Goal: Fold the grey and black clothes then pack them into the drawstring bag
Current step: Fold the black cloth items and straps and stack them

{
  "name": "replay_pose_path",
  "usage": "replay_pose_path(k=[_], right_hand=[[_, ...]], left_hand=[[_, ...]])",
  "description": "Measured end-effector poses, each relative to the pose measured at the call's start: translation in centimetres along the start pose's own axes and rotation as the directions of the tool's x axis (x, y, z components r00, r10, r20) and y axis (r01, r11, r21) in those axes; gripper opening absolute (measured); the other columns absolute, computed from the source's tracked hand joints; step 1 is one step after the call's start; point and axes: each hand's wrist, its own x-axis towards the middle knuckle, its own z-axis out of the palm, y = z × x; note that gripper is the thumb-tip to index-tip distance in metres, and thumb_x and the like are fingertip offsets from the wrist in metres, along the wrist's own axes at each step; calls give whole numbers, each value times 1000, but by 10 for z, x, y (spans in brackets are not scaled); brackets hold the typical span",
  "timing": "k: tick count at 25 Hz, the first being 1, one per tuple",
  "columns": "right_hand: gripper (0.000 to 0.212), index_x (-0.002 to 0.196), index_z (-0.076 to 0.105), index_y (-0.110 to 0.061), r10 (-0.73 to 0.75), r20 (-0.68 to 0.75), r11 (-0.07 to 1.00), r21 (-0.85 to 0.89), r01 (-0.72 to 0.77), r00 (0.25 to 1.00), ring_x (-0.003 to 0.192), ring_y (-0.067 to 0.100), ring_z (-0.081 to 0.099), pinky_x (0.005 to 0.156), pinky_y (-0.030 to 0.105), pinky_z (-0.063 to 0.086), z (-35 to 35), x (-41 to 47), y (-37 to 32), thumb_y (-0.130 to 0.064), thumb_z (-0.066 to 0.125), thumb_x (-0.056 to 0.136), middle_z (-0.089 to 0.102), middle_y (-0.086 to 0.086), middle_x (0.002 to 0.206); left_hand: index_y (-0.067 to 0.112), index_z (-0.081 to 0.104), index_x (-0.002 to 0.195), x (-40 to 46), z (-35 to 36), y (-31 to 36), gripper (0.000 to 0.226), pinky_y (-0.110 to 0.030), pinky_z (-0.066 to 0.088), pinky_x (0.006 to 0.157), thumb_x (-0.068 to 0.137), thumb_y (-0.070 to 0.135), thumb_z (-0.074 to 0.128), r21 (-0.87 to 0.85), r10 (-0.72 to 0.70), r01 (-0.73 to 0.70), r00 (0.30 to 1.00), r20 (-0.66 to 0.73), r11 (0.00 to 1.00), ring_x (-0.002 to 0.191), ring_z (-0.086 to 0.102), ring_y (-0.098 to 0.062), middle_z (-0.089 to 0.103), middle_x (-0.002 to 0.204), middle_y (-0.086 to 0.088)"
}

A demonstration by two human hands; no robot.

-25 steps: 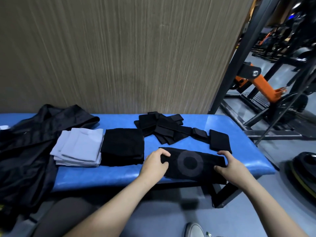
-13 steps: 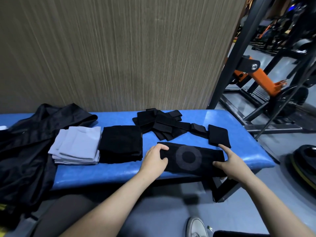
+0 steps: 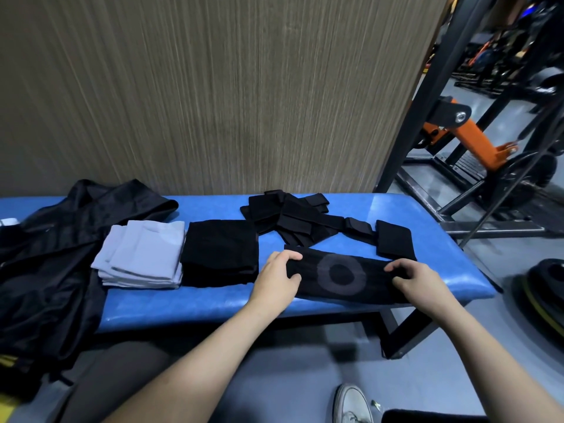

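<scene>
On the blue padded desk [image 3: 213, 306], a long black garment with a grey ring [image 3: 341, 274] is lying flat along the near edge, stretched between the two hands. The left hand [image 3: 276, 280] is gripping its left end, the fingers [image 3: 290, 257] curling over the far edge while the thumb is pressing in from the near side. The right hand [image 3: 419, 280] is pinching the right end, its fingers [image 3: 396, 267] bent down onto the cloth. Just left of the left hand, a folded black stack [image 3: 219, 254] is sitting beside a folded grey stack [image 3: 143, 257], the two touching along one side. Behind the ringed garment, a loose pile of black straps and pieces [image 3: 293, 221] is spreading toward a small black folded piece [image 3: 393, 242] near the desk's right end. A shiny black drawstring bag [image 3: 45, 254] is lying crumpled over the desk's left end and hanging off its front. A wood-grain wall [image 3: 213, 87] is standing behind the desk, gym equipment with an orange part [image 3: 476, 138] is showing at the right, and a white shoe [image 3: 351, 404] is resting on the grey floor below.
</scene>
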Motion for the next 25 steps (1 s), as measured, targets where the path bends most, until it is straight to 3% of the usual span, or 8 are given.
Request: replay_pose_path(k=[3,6,9,12,16,20,25], right_hand=[[25,97,65,-29,-26,-25,1000,-15,26,999,81,25,62,64,27,46,1,2,1,-8,60,86,69,8,88],[27,105,63,-26,-48,-52,999,3,48,997,79,24,56,59,16,41,1,0,0,-6,61,86,67,4,96],[32,107,63,-26,-90,-89,995,37,93,992,82,21,58,61,24,43,1,-2,-6,-4,61,84,65,1,102],[34,107,64,-27,-180,-117,978,87,190,977,95,19,58,77,28,42,6,-5,-14,-2,61,84,62,-2,110],[33,111,66,-22,-292,-128,945,113,306,948,100,8,52,76,12,37,15,-8,-31,-1,61,86,60,-5,113],[33,114,64,-22,-351,-89,925,122,360,932,106,9,54,80,7,35,28,-9,-47,-4,60,87,58,-5,117],[37,118,62,-21,-431,-61,892,125,435,900,112,15,55,92,20,39,46,-12,-70,-4,59,85,59,0,117]], left_hand=[[35,56,125,1,0,1,31,-22,38,85,96,22,54,-7,-4,4,1000,18,1000,105,51,-6,53,127,12],[34,59,124,2,-1,1,31,-21,39,84,100,19,48,-18,-10,10,1000,20,1000,101,51,-6,56,126,11],[34,61,125,2,-2,1,34,-20,40,82,99,16,47,1,-11,11,1000,19,1000,97,52,-6,59,124,9],[34,61,126,1,-4,2,35,-19,39,80,98,16,50,7,-5,5,1000,17,1000,91,52,-3,60,122,9],[34,62,125,1,-4,3,35,-18,40,79,97,17,52,-10,-10,10,1000,11,1000,80,53,2,61,120,11],[36,64,119,1,-4,5,32,-15,36,55,96,15,54,-3,-6,6,1000,-3,1000,56,51,0,54,78,13],[34,67,119,4,0,2,34,-27,39,66,91,15,61,16,12,-11,999,-36,1000,63,49,-9,55,69,6]])
